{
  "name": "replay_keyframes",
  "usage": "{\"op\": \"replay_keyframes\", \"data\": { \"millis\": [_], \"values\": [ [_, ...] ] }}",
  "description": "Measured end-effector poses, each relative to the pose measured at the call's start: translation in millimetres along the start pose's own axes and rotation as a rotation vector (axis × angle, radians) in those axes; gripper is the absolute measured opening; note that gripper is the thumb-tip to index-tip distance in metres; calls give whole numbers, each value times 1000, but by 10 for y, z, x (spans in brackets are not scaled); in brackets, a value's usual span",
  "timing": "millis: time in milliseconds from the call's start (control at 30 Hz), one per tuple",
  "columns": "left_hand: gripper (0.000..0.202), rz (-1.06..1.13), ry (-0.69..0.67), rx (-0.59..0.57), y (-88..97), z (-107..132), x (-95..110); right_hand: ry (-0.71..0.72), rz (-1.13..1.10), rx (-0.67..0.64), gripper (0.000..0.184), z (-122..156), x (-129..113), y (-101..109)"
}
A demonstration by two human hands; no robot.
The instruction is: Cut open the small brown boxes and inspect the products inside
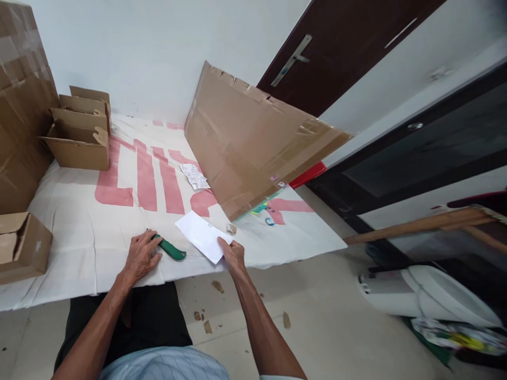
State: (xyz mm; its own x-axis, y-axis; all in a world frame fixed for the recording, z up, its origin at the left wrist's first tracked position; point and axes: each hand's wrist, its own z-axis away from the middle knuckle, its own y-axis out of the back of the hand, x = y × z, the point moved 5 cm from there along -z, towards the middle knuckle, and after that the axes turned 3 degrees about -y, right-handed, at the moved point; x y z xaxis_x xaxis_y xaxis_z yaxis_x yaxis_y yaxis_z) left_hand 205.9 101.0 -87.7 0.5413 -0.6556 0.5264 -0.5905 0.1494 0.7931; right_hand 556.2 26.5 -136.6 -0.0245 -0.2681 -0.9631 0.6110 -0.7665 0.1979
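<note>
The white paper sheet (202, 236) is pinched at its corner by the right hand (233, 254); the green-handled cutter (171, 249), possibly a knife, is loosely covered by the left hand (140, 257). The large cardboard panel (253, 142) lies uncut, 1 sheet only prepared.

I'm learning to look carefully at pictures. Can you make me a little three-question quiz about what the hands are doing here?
1. True or false: the left hand rests on a green-handled tool.
2. What does the right hand pinch? A) white paper B) a cardboard box C) a red cup
3. Fill in: the big cardboard sheet leans against the ____.

Key: 1 true; 2 A; 3 wall.
</note>
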Motion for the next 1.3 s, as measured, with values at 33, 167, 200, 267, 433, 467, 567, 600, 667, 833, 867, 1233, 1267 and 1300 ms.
{"op": "replay_keyframes", "data": {
  "millis": [33, 167, 200, 267, 433, 467, 567, 600, 667, 833, 867, 1233, 1267, 1300],
  "values": [
    [52, 2, -2, 2, -3, 0, -2, -7, 26, -1, 41, -13, -13, 18],
    [51, -7, -15, 11, -15, 5, -11, -18, 135, -6, 46, 34, -10, 10],
    [51, -11, -20, 11, -17, 5, -12, -13, 170, -15, 49, 68, -5, -3],
    [50, -17, -26, 14, -14, 3, -14, 5, 257, -46, 51, 147, -8, -20],
    [49, -19, -29, 16, 4, -18, -1, 139, 553, -33, 44, 287, -147, 119],
    [49, -20, -30, 16, 6, -24, 3, 180, 606, -8, 43, 298, -191, 161],
    [49, -23, -27, 17, 3, -30, 4, 314, 711, 46, 42, 311, -292, 226],
    [49, -22, -27, 17, 3, -27, -1, 373, 731, 43, 42, 311, -313, 215],
    [49, -20, -26, 14, 10, -16, -12, 506, 754, -2, 42, 307, -330, 150],
    [43, -24, -9, 22, 100, -108, 100, 687, 751, -151, 38, 149, -276, -82],
    [42, -33, -23, 14, 103, -176, 184, 689, 747, -163, 37, 83, -271, -124],
    [13, -183, -255, -401, -642, -952, 1006, 559, 528, -175, 19, -424, -335, -247],
    [12, -189, -259, -402, -659, -950, 988, 542, 487, -162, 20, -433, -319, -216],
    [12, -194, -262, -401, -665, -944, 969, 522, 444, -146, 21, -447, -303, -177]
  ]
}}
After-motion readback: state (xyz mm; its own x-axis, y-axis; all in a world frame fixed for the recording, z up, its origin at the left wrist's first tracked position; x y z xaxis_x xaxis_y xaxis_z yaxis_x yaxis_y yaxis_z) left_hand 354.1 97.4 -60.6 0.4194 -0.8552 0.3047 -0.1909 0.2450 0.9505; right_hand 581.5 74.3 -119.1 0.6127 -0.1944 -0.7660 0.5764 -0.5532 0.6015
